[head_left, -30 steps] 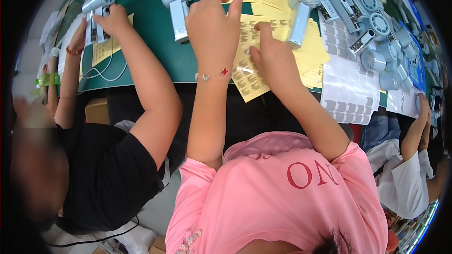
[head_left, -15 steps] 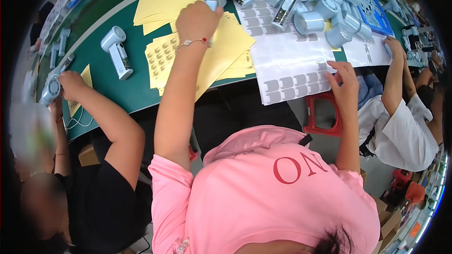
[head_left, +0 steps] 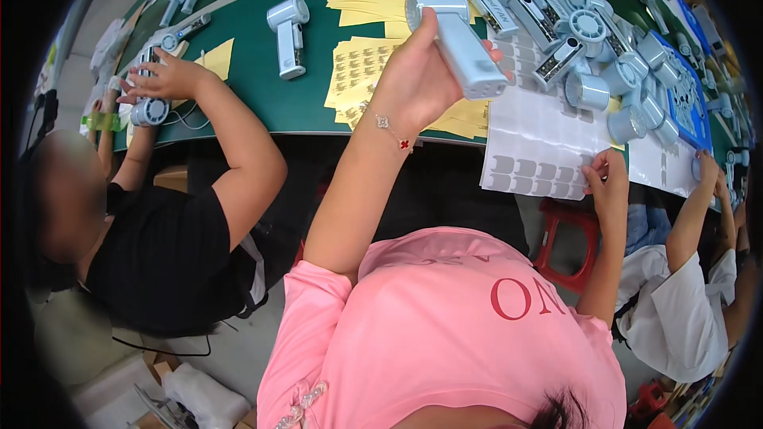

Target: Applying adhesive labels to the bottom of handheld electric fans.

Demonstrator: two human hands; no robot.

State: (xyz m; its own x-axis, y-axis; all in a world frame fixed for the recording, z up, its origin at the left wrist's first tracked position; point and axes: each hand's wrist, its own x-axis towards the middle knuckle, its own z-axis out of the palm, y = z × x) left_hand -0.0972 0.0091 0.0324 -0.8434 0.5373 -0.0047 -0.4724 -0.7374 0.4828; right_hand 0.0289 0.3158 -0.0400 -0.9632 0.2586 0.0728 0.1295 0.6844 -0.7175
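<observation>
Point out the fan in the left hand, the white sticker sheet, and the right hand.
handheld fan (head_left: 465, 52), head view, on its handle.
white sticker sheet (head_left: 536, 139), head view, bare middle.
right hand (head_left: 608, 183), head view, back of hand.

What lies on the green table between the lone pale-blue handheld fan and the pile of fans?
In the head view, yellow sticker sheets lie between lone fan and pile.

One handheld fan (head_left: 461, 44) in hand; one more (head_left: 288, 32) alone on green table (head_left: 262, 103); three people.
</observation>
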